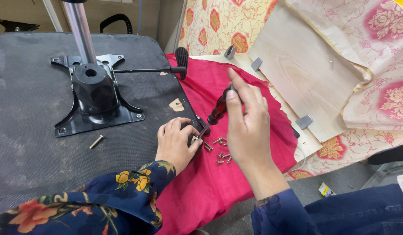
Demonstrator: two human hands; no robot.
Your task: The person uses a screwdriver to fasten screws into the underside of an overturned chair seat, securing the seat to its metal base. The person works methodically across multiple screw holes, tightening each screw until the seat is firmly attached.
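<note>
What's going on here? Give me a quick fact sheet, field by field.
Right hand: grips a screwdriver with a red and black handle, tip pointing down
Left hand: steadies a small part at the tip
Loose screws: scattered on red cloth
Single bolt: lies on the black chair seat underside
Chair mechanism: black plate with metal column

The seat [31, 100] lies upside down at the left, with the mechanism plate [94, 102] on it and a post [79, 28] rising from the plate. A lever [145, 70] runs right from the plate to the seat's edge. One bolt [96, 141] lies on the seat, in front of the plate. The cloth [201, 187] spreads right of the seat, with screws [219, 150] scattered on it. A board [301, 74] lies behind the cloth, to the right.
</note>
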